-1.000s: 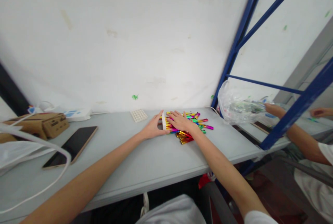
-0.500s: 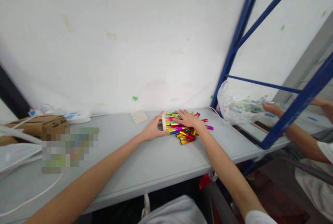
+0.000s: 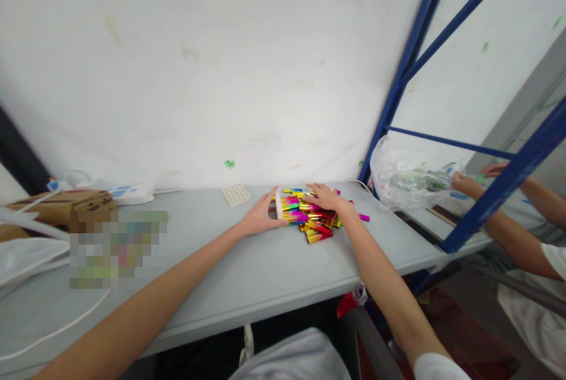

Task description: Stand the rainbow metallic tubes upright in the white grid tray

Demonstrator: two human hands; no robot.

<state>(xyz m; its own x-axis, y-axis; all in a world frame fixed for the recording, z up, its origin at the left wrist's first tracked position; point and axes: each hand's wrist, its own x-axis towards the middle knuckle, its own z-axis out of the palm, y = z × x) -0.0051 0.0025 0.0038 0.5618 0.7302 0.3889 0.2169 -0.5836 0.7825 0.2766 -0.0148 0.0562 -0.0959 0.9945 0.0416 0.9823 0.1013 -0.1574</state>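
Observation:
My left hand grips a thin white holder stood on its edge, thumb at the near end and fingers at the far end. Shiny multicoloured metallic tubes lie with their ends against its right face; whether they sit in it is hard to tell. My right hand rests, fingers stretched, over a loose pile of the same tubes in gold, red, purple and green. Part of the pile is hidden under its palm. Left of my left hand, a small cream grid tray lies flat near the wall.
A cardboard box, a white power strip and cables occupy the grey table's left side. Blue metal frame posts rise at the right. Beyond them are a clear plastic bag and another person's hands.
My right hand has moved slightly right over the pile, uncovering more tubes beside the white holder. My left hand stays in place on the holder. The other person's hands have come closer together.

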